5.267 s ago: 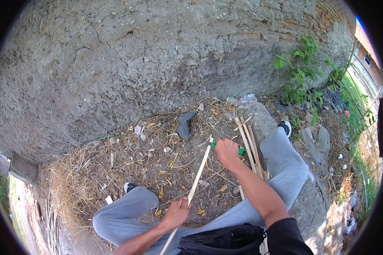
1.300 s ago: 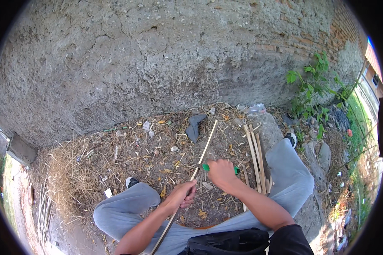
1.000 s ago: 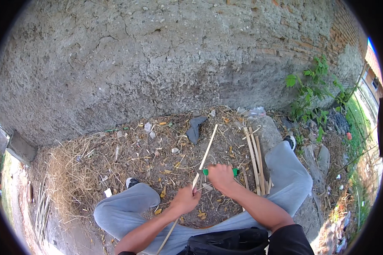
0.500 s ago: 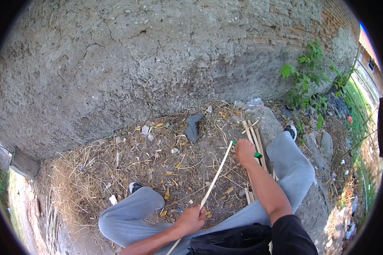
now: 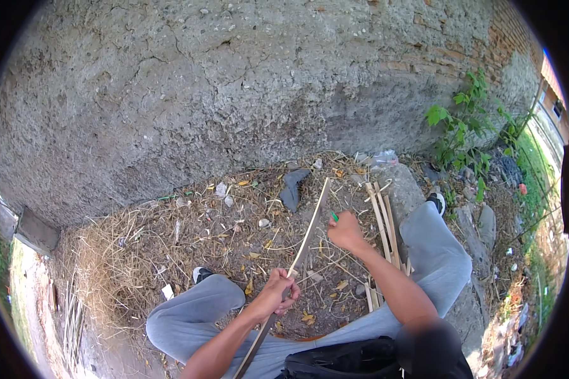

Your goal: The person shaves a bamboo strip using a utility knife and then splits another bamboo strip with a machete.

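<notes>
My left hand (image 5: 278, 294) is closed around a long, thin split strip of wood or bamboo (image 5: 310, 232). The strip slants from the lower edge up and to the right, with a pale edge and a darker face showing. To the right of its upper part, my right hand (image 5: 346, 231) is clenched on a green object (image 5: 334, 216). Only a short green end sticks out of the fist, so its kind is hidden. This hand sits apart from the strip.
Several pale strips (image 5: 385, 218) lie by my right leg, beside a concrete block (image 5: 401, 186). A rough wall (image 5: 234, 95) rises ahead, with a leafy plant (image 5: 461, 120) at right. Dry straw, leaves and a grey scrap (image 5: 291, 189) litter the ground. A black bag (image 5: 341, 361) rests at my lap.
The strip has turned, showing its darker face, and its top has swung up and left. My left hand has risen slightly; my right hand has shifted left with the green object.
</notes>
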`<action>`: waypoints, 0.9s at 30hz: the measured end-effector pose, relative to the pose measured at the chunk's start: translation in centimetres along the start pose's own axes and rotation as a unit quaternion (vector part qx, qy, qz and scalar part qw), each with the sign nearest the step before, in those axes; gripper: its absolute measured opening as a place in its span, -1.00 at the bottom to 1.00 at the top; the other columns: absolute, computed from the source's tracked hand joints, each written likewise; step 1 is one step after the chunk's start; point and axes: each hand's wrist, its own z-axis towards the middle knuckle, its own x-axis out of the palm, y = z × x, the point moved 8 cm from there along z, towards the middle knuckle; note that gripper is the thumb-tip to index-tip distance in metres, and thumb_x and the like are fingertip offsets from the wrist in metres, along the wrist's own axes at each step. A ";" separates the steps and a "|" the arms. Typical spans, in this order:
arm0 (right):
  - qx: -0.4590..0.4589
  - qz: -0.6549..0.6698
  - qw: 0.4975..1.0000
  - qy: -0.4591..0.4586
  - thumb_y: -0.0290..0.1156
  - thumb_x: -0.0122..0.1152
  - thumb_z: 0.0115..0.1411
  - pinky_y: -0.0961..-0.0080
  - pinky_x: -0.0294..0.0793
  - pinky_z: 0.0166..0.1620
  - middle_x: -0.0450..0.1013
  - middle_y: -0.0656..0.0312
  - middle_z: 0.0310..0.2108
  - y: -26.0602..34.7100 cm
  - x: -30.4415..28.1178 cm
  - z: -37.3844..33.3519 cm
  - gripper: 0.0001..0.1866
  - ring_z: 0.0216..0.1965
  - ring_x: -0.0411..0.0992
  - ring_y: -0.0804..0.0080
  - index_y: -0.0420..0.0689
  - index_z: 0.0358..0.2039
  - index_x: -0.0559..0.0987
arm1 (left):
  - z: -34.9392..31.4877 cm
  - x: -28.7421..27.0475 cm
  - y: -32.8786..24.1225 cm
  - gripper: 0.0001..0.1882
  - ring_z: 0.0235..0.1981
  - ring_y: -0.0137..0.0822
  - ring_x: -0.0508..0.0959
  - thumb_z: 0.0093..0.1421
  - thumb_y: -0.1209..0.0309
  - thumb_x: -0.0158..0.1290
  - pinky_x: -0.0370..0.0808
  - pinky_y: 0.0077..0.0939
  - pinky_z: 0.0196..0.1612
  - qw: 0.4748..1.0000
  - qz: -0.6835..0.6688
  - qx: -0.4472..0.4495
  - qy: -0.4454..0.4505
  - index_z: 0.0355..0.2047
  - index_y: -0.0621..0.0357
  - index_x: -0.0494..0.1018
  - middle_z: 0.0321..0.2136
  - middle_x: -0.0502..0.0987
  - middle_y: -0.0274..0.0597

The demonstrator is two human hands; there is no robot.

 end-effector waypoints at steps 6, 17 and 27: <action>-0.041 -0.003 0.999 0.010 -0.45 0.10 0.00 0.07 0.45 -0.22 0.47 -0.23 -0.48 1.9 -0.4 -3.0 -0.86 -0.34 0.47 -0.21 -0.26 -0.49 0.53 | 0.6 -0.4 -0.9 -0.88 -0.81 -0.47 0.28 0.42 0.30 -0.28 0.20 -0.60 -0.79 0.996 0.062 0.068 -0.013 -0.22 0.01 0.06 -0.46 0.47 -0.06; -0.188 -0.168 0.966 0.053 -0.40 0.13 -0.03 0.00 0.49 -0.18 0.54 -0.10 -0.44 5.4 1.0 -7.6 -0.76 -0.34 0.54 -0.10 -0.09 -0.32 0.65 | 0.7 -1.2 -0.5 -0.81 -0.70 -0.38 0.45 0.45 0.28 -0.35 0.43 -0.50 -0.62 0.998 0.024 0.039 -0.035 -0.14 0.11 0.18 -0.36 0.57 0.04; -0.221 -0.176 0.957 0.059 -0.41 0.10 -0.02 -0.02 0.48 -0.27 0.52 -0.09 -0.52 6.0 1.9 -8.1 -0.82 -0.40 0.53 -0.10 -0.10 -0.41 0.64 | 0.8 -2.3 -0.1 -0.80 -0.64 -0.35 0.48 0.42 0.28 -0.22 0.49 -0.44 -0.57 0.997 0.003 0.015 -0.078 -0.22 0.13 0.30 -0.48 0.53 -0.08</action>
